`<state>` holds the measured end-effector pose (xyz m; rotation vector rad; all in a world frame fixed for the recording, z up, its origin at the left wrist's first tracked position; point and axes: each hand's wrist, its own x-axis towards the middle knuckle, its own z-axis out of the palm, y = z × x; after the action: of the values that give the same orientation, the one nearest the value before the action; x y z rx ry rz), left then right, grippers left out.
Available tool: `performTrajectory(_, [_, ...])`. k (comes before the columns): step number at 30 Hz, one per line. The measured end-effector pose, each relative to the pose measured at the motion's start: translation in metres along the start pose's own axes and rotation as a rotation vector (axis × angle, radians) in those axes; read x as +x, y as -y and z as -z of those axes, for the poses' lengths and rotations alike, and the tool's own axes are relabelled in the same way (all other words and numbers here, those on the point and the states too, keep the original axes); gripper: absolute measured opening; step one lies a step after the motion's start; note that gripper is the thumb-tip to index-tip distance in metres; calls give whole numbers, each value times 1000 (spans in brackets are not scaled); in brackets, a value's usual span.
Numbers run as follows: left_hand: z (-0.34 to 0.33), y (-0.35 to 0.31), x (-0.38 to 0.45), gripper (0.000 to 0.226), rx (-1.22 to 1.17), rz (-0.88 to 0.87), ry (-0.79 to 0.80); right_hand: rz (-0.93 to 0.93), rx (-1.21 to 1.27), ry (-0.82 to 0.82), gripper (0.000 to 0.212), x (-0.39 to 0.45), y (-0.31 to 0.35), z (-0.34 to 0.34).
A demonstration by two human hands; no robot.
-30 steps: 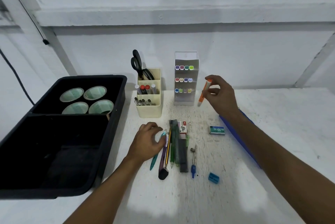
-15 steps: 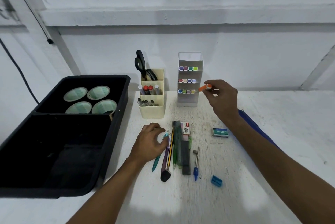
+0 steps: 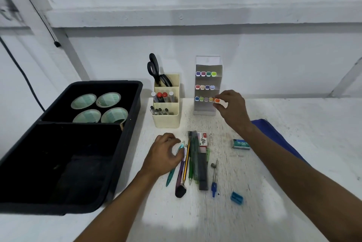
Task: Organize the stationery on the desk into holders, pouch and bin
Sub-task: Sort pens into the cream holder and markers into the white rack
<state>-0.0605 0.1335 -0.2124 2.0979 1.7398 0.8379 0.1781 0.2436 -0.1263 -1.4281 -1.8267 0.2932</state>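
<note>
My right hand (image 3: 233, 111) pinches an orange marker (image 3: 217, 100), whose cap end sits at the right end of the bottom row of the white tiered marker holder (image 3: 208, 65). My left hand (image 3: 163, 153) rests with curled fingers on the left side of a pile of pens and pencils (image 3: 186, 161), touching a teal pen (image 3: 173, 167). In that pile lie a black case (image 3: 202, 173), a staple box (image 3: 202, 139) and a compass (image 3: 214, 179). A blue pouch (image 3: 274, 134) lies partly hidden under my right forearm.
A cream desk organiser (image 3: 166, 118) with black scissors (image 3: 156, 71) and markers stands left of the white holder. A black bin (image 3: 64, 163) with several tape rolls (image 3: 98, 108) fills the left. A green staples box (image 3: 241, 144) and blue sharpener (image 3: 236, 198) lie on the desk (image 3: 293, 163).
My right hand swung the orange marker from upright to level and moved it left to the bottom row of the white holder. My left hand stayed on the pen pile.
</note>
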Motion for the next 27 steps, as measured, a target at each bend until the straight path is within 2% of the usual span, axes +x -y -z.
performTrajectory(10, [1, -1, 0, 54, -13, -1, -9, -84, -114, 92, 28, 11, -4, -8])
performTrajectory(14, [0, -1, 0, 55, -17, 1, -6, -53, -201, 111, 28, 15, -2, -8])
performTrajectory(19, [0, 0, -1, 51, -13, -1, -9, 90, -349, 91, 22, 15, -3, -9])
performTrajectory(27, [0, -1, 0, 51, -22, -14, -11, 152, -432, 95, 21, 18, -9, -14])
